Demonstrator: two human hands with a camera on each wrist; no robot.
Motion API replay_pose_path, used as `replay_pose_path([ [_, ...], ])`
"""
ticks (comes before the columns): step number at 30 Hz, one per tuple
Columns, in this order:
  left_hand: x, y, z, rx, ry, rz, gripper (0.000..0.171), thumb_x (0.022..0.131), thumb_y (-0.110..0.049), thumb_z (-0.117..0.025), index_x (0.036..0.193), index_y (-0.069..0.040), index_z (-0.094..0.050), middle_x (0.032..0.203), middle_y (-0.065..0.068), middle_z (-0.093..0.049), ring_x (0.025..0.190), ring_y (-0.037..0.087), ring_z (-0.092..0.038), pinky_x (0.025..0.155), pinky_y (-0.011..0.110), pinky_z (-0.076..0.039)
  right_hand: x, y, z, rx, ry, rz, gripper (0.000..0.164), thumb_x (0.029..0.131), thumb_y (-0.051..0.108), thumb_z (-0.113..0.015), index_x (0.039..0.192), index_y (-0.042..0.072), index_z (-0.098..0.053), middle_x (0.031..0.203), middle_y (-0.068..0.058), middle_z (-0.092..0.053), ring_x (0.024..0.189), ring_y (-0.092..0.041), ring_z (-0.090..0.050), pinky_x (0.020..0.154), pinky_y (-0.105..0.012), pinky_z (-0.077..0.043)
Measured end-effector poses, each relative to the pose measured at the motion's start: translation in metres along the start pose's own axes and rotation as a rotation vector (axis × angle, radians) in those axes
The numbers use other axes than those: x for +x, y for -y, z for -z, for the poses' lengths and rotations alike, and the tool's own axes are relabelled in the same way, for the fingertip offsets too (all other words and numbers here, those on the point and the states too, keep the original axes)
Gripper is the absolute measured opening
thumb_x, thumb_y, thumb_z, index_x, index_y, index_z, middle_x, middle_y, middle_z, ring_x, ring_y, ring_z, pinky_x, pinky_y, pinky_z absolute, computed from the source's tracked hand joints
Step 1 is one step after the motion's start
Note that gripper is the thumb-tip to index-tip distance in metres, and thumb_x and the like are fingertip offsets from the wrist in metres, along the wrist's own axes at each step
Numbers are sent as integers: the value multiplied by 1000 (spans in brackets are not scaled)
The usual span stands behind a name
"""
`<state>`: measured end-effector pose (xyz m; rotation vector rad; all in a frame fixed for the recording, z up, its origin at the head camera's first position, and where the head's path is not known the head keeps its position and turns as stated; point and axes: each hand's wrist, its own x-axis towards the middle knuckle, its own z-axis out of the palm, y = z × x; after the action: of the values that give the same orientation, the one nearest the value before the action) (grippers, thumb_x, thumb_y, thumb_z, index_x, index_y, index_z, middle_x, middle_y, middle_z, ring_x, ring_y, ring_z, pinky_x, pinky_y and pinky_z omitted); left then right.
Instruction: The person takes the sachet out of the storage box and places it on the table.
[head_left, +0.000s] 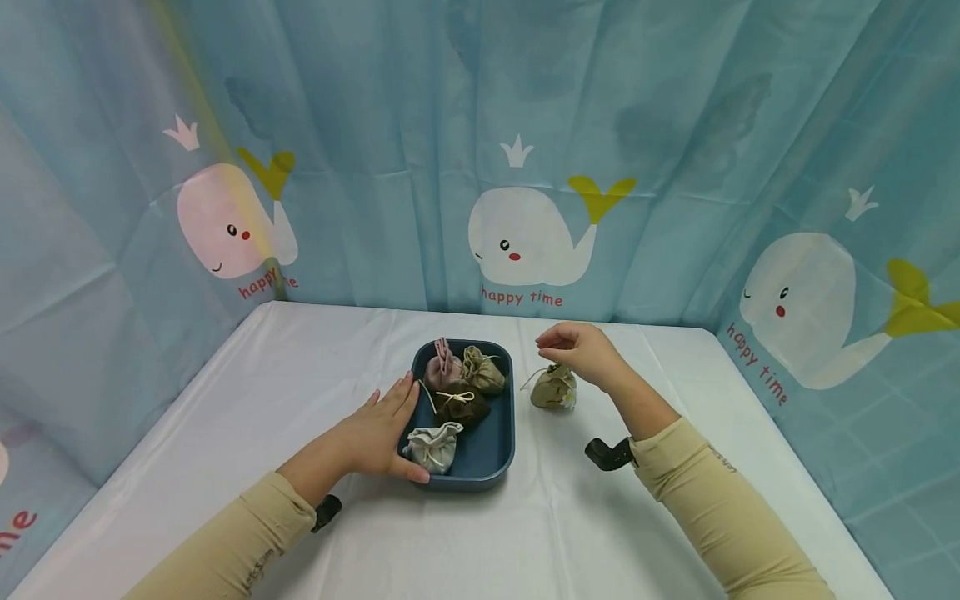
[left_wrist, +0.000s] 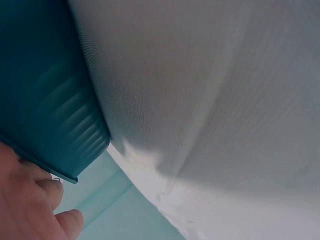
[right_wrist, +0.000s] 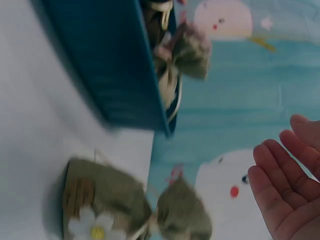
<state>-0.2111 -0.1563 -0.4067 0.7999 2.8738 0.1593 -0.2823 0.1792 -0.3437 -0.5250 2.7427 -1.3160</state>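
Observation:
A blue rectangular tray point(head_left: 486, 460) holds several small drawstring pouches: a pink pouch point(head_left: 442, 368), an olive pouch point(head_left: 486, 372), a dark brown pouch point(head_left: 459, 407) and a light grey pouch point(head_left: 433, 448). Along the tray's left rim rests my left hand point(head_left: 378, 433), its fingers straight and the thumb at the near corner. On the cloth right of the tray sits another olive pouch point(head_left: 553, 388) with a white flower point(right_wrist: 95, 227) on its front. Above that pouch hovers my right hand point(head_left: 581, 352), fingers loosely bent; the right wrist view shows a gap between them.
A white cloth point(head_left: 600, 533) covers the table. Behind it hangs a light blue curtain point(head_left: 360, 242) printed with whales. Black wrist mounts point(head_left: 609, 454) sit at both sleeve cuffs.

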Motion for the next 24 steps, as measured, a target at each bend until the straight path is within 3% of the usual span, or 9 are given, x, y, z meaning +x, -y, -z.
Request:
replay_pose_path([
  [9,1,0,-1,3,-4,10,134,54,-88,-47,146,0,-5,152,16,3,139,28,0,108,53,-12,-2,25,-26,25,122,57,14,84,14,-67,98,10,-69,98,-8,-67,87,-14,-64,78,-31,-51],
  [18,0,0,0,-4,-3,8,134,54,-88,-48,146,1,-6,152,17,2,139,28,-1,107,54,-12,-3,45,-52,-18,234,154,17,84,14,-67,100,8,-68,94,-1,-68,85,-10,-63,75,-27,-50],
  [24,0,-1,1,-2,7,20,135,53,-89,-46,146,0,-5,152,16,3,140,27,-1,108,53,-12,-3,53,-65,-13,357,180,23,82,16,-69,102,6,-68,99,-8,-67,86,-9,-63,73,-24,-51],
])
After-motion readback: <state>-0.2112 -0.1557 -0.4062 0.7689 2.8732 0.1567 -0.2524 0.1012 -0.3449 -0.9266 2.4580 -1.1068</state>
